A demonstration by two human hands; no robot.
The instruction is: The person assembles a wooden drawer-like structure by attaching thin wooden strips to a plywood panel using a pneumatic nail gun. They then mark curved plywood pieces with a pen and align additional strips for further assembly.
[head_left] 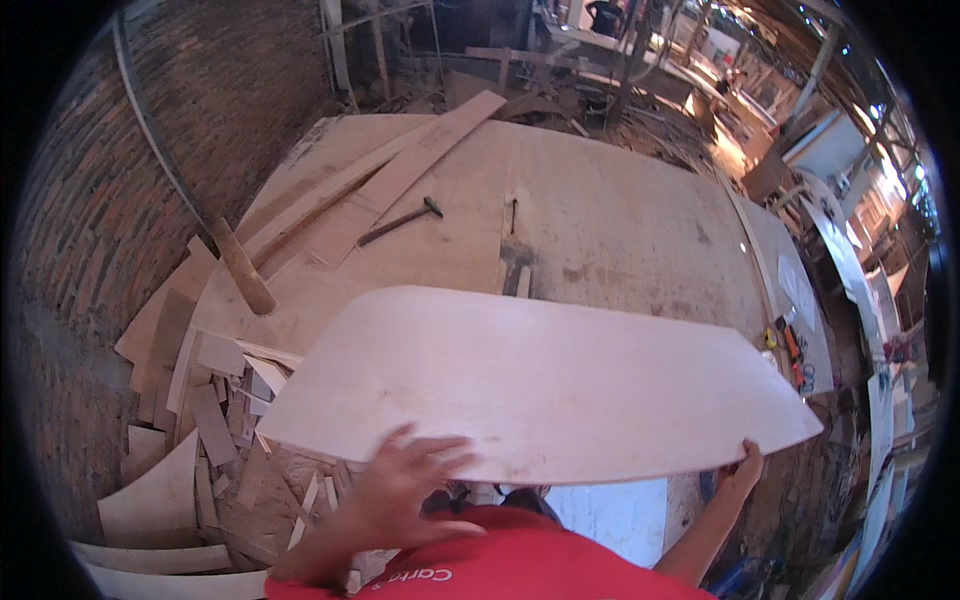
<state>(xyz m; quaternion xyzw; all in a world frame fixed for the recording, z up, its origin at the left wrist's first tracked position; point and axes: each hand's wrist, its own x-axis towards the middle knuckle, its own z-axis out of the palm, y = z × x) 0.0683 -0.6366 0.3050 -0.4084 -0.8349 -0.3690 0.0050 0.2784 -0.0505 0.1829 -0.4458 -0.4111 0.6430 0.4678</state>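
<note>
A large, pale plywood panel (540, 385) with a rounded far-left corner and cut-off ends lies across in front of me, its near edge close to my body. My right hand (740, 468) grips the panel's near edge towards its right end, thumb on top and the fingers hidden underneath. My left hand (415, 488) is at the near edge left of the middle, its fingers spread and slightly blurred. It does not close on the panel; whether it touches the surface I cannot tell.
Beyond the panel, a broad wooden work surface (620, 220) carries a hammer (402, 222) and long boards (430, 160). A wooden post (243, 268) leans at the left, near a brick wall (120, 200). Offcuts (215, 425) pile up at lower left. Tools with orange handles (793, 345) lie at right.
</note>
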